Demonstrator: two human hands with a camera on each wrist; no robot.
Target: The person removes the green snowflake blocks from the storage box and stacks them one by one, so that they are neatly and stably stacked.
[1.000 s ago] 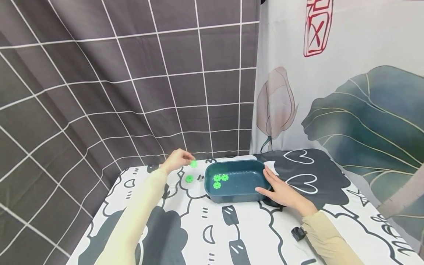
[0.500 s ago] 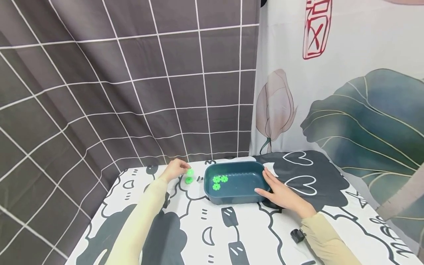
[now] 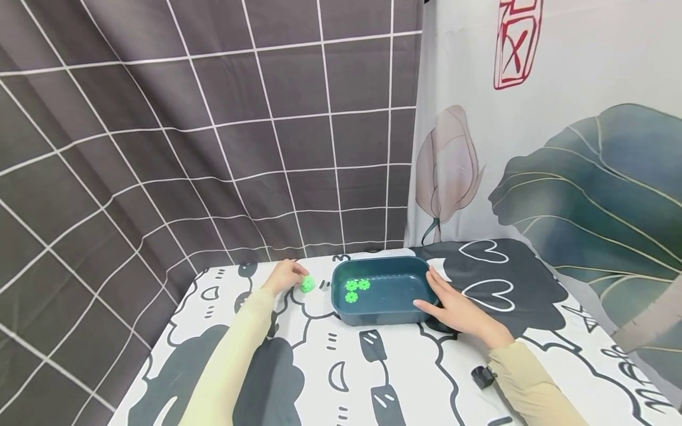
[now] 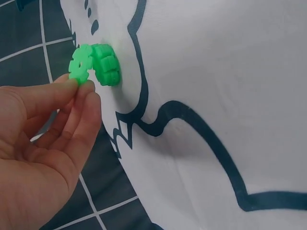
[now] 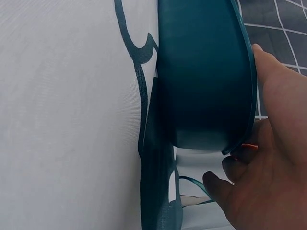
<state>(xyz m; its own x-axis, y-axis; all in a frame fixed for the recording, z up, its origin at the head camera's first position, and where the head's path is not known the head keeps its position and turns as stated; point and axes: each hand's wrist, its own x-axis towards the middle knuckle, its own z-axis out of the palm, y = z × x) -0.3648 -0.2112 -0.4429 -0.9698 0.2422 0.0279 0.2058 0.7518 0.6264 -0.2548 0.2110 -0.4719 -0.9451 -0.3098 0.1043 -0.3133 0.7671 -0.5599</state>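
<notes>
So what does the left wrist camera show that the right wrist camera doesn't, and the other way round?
Only the left wrist view shows the bare left hand, pinching a bright green flower-shaped disc close to a thicker, layered green scalloped piece; whether the two touch is hard to tell.

Only the right wrist view shows the bare right hand at the rim of a deep teal, round-cornered tub, with its smooth outer wall seen up close.

Both share the white cloth with dark printed lines and the dark fabric with a white grid.

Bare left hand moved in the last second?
Yes, down: in the head view, the bare left hand sits lower against the dark-grey, white-gridded fabric curtain.
</notes>
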